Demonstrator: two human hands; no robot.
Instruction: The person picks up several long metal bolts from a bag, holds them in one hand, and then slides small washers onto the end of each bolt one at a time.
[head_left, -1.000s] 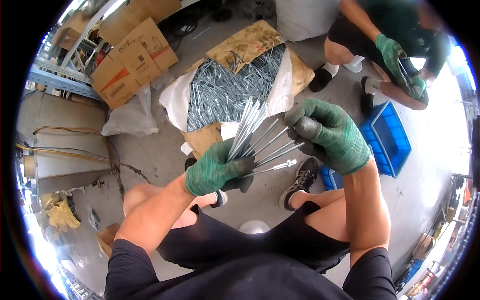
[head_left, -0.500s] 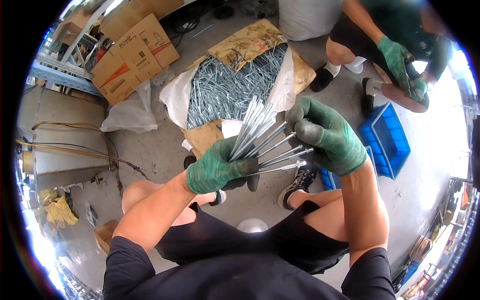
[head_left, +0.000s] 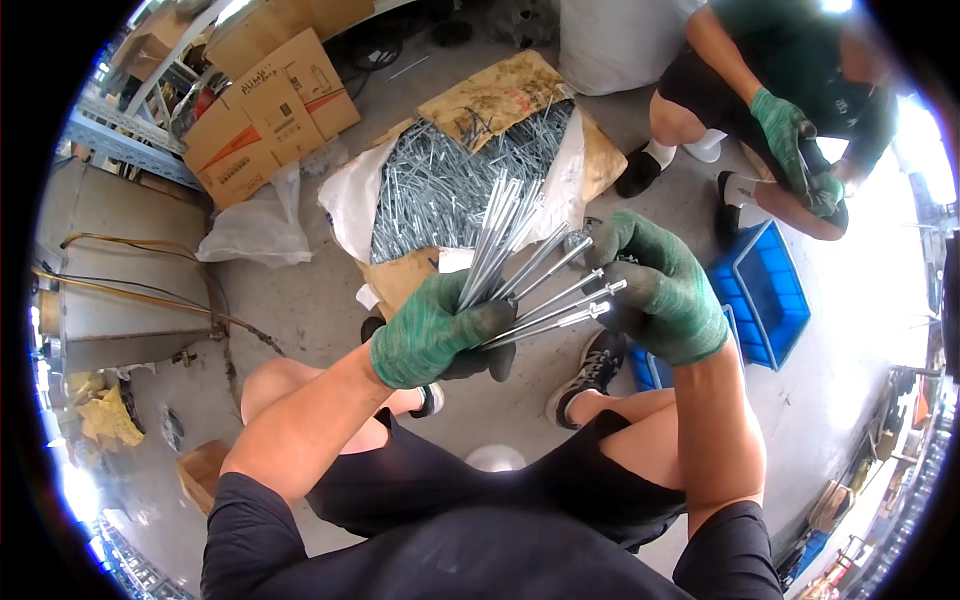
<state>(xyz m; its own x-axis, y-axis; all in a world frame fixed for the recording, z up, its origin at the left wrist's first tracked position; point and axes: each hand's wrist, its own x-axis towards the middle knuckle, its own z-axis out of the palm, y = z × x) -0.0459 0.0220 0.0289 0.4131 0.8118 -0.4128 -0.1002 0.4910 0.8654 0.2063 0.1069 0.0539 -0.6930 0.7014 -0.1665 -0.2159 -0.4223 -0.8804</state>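
Note:
My left hand [head_left: 432, 335], in a green glove with dark palm and fingers, is closed around a fanned bundle of thin silvery metal rods [head_left: 497, 240]. Several of them spread toward the right and show small collared ends. My right hand [head_left: 665, 290], gloved alike, has its fingers curled in at those ends. A small round dark piece [head_left: 577, 241] shows at its fingertips, on or beside one rod; which cannot be made out. Whatever the right fingers grip is mostly hidden. Beyond my hands, a heap of similar rods [head_left: 425, 190] lies in an opened sack [head_left: 350, 195].
Blue plastic crates [head_left: 770, 290] stand on the floor at right. A co-worker in green gloves [head_left: 785, 130] sits beyond them, near a large white sack [head_left: 615, 45]. Cardboard boxes [head_left: 265, 115] and a metal cabinet [head_left: 125, 270] with hoses are at left.
My right fingers have shifted slightly among the rod ends, and the round dark piece now shows beside them. The left hand keeps its hold on the bundle. The view has shifted a little.

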